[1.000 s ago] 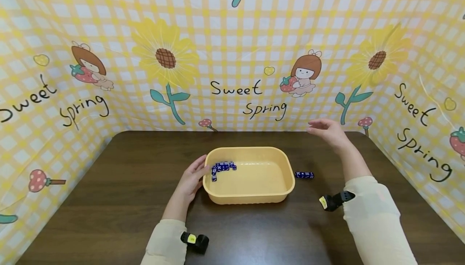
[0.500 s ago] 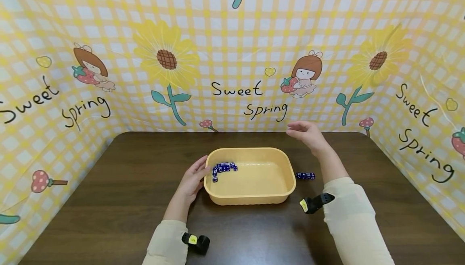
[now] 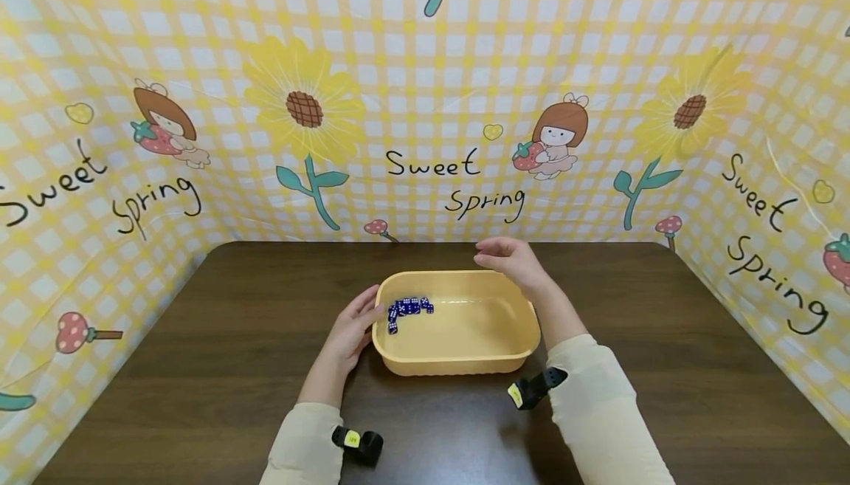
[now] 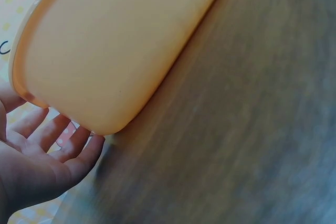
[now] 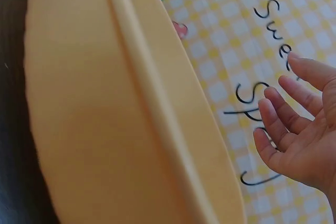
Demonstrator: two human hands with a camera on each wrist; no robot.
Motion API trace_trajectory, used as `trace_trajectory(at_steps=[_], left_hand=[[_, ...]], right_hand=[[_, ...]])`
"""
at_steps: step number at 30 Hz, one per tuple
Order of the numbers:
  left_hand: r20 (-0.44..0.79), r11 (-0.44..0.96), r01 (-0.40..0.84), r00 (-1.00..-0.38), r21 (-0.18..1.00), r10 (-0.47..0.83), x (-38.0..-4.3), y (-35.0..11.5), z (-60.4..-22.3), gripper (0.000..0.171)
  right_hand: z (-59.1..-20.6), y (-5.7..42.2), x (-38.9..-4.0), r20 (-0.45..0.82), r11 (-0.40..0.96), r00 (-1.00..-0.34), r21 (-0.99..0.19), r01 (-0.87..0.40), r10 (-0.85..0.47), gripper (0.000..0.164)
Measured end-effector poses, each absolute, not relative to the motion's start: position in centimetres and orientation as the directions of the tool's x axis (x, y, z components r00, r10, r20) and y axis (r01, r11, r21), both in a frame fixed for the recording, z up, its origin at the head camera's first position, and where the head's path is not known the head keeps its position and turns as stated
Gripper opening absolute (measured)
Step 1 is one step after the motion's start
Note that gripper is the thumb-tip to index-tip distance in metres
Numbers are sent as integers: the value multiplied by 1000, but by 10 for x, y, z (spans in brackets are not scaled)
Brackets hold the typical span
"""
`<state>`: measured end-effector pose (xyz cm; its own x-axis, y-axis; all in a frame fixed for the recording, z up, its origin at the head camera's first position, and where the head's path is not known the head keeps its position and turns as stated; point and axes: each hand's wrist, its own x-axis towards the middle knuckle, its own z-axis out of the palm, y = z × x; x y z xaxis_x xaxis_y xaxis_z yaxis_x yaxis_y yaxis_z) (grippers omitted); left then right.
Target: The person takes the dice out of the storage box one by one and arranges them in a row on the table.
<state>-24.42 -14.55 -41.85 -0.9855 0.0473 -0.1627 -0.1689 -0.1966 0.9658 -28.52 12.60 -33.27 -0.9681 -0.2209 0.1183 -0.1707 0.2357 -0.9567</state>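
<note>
1. Yellow tub (image 3: 455, 367) stands broadside on the dark wood counter (image 3: 425, 418), its long near wall at six o'clock, facing the person. Lying so, it probably gives both hands access over a low rim.
2. At nine o'clock, the left-hand grip (image 3: 350, 328) is grasping the tub's short end: the thumb reaches the rim while the fingertips meet the outer wall, as the left wrist view shows. This hold most likely steadies the tub against sliding.
3. Inside the tub, between nine and ten o'clock from its centre, lie the blue dice (image 3: 409, 306) with white pips. They bunch close to the held end, one apart toward nine o'clock; they sit too tight to count surely. The raised walls presumably serve to stop them from rolling off the counter.
4. At one o'clock, the right-hand grip (image 3: 514, 260) is raised at the tub's far rim, released, its fingers gently bent and apart; the right wrist view shows nothing in the palm. That height likely lets it clear the wall.
5. Farthest, at twelve o'clock, hangs the checked cloth (image 3: 425, 101) with sunflowers and "Sweet Spring" lettering, probably put up as a screen behind the work.
</note>
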Motion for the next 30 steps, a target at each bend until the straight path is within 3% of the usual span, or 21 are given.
trace_trajectory(at_steps=[9,18,30], left_hand=[[-148,-206,-159,-987,966,66,-244,-146,-418,49],[-149,-207,-159,-987,965,65,-244,-146,-418,48],[-147,-211,-156,-987,965,61,-246,-146,-420,47]], right_hand=[[-355,95,-287,138,236,-950,-949,-207,-280,26],[-367,62,-279,86,276,-922,-940,-201,-378,31],[-388,41,-278,77,312,-908,-925,-219,-411,29]])
